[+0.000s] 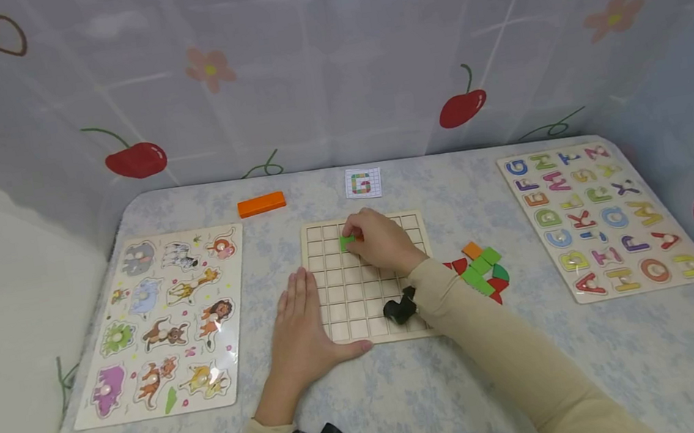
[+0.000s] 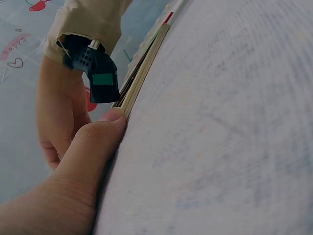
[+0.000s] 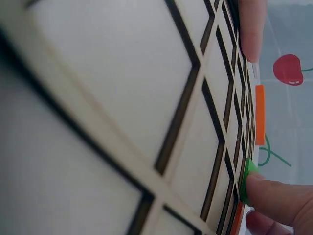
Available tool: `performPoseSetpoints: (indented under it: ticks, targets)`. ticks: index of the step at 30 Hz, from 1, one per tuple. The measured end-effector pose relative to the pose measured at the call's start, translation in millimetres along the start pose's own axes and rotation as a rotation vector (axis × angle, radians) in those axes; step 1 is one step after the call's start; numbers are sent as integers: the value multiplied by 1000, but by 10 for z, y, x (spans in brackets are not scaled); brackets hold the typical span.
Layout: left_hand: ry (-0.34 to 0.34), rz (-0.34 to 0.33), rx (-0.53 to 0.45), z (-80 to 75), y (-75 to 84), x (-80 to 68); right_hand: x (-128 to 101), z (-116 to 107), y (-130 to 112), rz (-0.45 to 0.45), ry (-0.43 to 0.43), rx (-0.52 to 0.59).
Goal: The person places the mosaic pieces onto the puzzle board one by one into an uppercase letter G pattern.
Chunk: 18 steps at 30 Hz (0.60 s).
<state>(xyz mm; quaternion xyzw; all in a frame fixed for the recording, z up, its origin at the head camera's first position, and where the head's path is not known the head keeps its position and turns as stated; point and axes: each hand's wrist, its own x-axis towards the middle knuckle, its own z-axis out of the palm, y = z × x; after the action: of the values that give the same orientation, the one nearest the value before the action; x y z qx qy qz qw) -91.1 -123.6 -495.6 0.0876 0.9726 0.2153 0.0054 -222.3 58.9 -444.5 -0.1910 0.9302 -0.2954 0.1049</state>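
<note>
Your right hand (image 1: 382,239) sits over the upper middle of the wooden grid board (image 1: 341,313), at the centre of the head view. Its fingers are curled around a green piece (image 1: 347,241), which they press onto a cell in the board's second row from the top. In the right wrist view, a fingertip (image 3: 274,196) rests on that green piece (image 3: 246,180) at the lower right of the frame, with the piece lying against the grid surface.

Your left hand (image 1: 299,330) lies flat with straight fingers on the lower left part of the board, holding nothing. In the left wrist view, its thumb (image 2: 93,147) touches the board's edge (image 2: 142,73).

A pile of loose pieces (image 1: 481,271), green, red and orange, lies on the desk (image 1: 413,399) just right of the board. An orange block (image 1: 262,204) and a pattern card (image 1: 363,182) lie above the board. An animal puzzle (image 1: 165,320) is at the left of the frame, an alphabet puzzle (image 1: 600,218) at the right.
</note>
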Motion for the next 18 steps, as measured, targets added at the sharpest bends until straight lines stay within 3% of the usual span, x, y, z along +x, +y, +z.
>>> performPoseSetpoints:
  ticks: [5,10,18]
  targets:
    - [-4,-1,8,-7,8,5,-76,-78,-6,-8,-57,-73]
    - [-8,-8,3,6,-2,7,-246,-207,97,-8,-55,-38]
    - [-10,-9,7,10,0,10,-788,-494,489,90,15,17]
